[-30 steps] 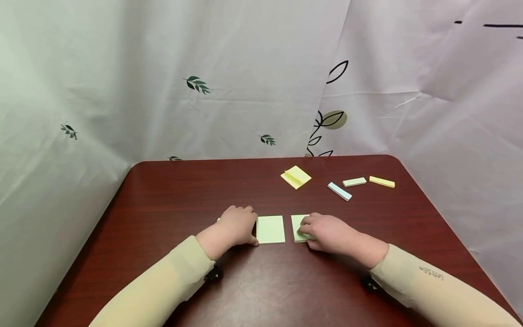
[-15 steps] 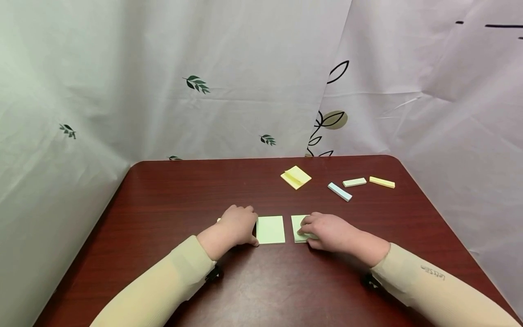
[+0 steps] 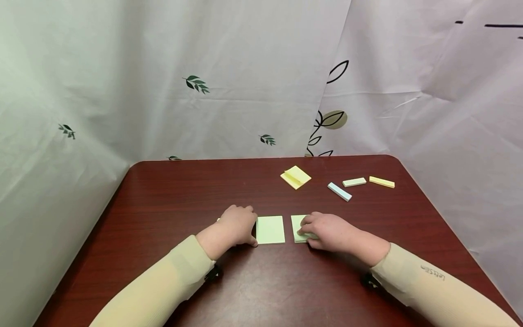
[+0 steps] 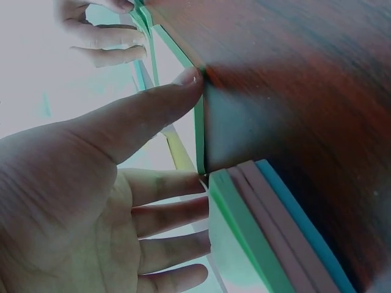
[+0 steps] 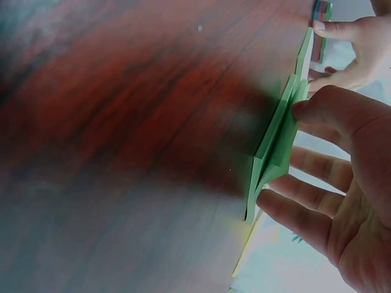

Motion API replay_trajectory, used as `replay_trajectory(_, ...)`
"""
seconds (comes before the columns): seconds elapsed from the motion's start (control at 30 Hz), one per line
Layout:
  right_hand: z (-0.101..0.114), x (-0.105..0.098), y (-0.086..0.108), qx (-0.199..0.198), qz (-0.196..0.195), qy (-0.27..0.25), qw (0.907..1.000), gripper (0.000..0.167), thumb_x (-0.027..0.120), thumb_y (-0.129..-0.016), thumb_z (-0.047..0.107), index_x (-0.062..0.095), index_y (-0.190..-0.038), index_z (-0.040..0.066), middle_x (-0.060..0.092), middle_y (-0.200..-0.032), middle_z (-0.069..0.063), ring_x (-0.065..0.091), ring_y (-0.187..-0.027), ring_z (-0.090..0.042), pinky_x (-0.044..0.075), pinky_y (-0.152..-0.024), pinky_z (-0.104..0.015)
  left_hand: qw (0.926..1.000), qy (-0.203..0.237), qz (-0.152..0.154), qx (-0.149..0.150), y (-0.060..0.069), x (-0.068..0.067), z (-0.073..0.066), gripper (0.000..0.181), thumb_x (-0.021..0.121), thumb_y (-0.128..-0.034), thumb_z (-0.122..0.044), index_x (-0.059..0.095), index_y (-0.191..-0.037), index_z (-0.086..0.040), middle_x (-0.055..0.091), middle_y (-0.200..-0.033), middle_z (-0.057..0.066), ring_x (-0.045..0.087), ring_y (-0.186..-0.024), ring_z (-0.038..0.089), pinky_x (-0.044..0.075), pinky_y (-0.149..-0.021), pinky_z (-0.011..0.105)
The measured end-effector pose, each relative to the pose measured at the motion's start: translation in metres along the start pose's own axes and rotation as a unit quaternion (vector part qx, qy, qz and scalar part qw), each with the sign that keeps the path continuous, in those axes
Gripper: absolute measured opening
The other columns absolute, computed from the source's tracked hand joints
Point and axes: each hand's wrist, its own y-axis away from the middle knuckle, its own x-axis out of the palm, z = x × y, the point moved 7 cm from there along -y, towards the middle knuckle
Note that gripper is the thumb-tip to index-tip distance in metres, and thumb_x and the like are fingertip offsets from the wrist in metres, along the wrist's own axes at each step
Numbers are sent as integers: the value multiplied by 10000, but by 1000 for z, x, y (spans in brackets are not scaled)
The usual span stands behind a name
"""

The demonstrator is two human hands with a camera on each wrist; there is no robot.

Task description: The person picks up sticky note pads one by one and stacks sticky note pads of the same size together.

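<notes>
A pale green sticky note pad (image 3: 271, 229) lies flat on the table in the head view. At its left edge my left hand (image 3: 237, 225) holds it, thumb and index finger at the two corners. Below that hand's other fingers, the left wrist view shows a stack of green, pink and blue pads (image 4: 247, 220), mostly hidden from the head camera. To the right, my right hand (image 3: 330, 232) grips the upper layer of another green sticky note pad (image 3: 297, 227). In the right wrist view this upper layer (image 5: 286, 145) is tilted up from the green layer (image 5: 269, 137) underneath.
Farther back on the dark red table (image 3: 180, 186) lies a yellow sticky note pad (image 3: 300, 176) with a curled top sheet. Narrow blue (image 3: 339, 191), pale green (image 3: 354, 182) and yellow (image 3: 382, 182) strips lie at the back right. A white curtain (image 3: 245, 91) hangs behind.
</notes>
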Motion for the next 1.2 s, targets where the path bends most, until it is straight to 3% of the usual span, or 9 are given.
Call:
replay_trajectory(0.63,0,3,1,227,131,25,9997,185,723,-804,151,742,-987,158,640,-998,31,594,-934,-161,527,-750,-313,9999,-53,-152,32,0,1,0,572,831,-707,-563,707,-1068,-137,611,-1003,15,639,-935,244,469,-884,411)
replay_trajectory(1.0,-2,3,-2,148,81,-114,9998,130,718,-850,166,745,-976,149,625,-989,23,584,-931,-163,516,-801,-310,9999,-37,-159,19,1,-1,-1,583,838,-706,-556,697,-1081,-133,602,-1001,12,638,-929,241,474,-869,405)
replay_trajectory(1.2,-4,-1,-1,361,-189,-260,9988,98,720,-856,150,728,-954,149,617,-996,15,588,-936,-168,516,-797,-320,9999,-37,-147,33,1,-2,-2,571,848,-695,-542,696,-1062,-132,597,-983,9,639,-916,238,476,-867,404)
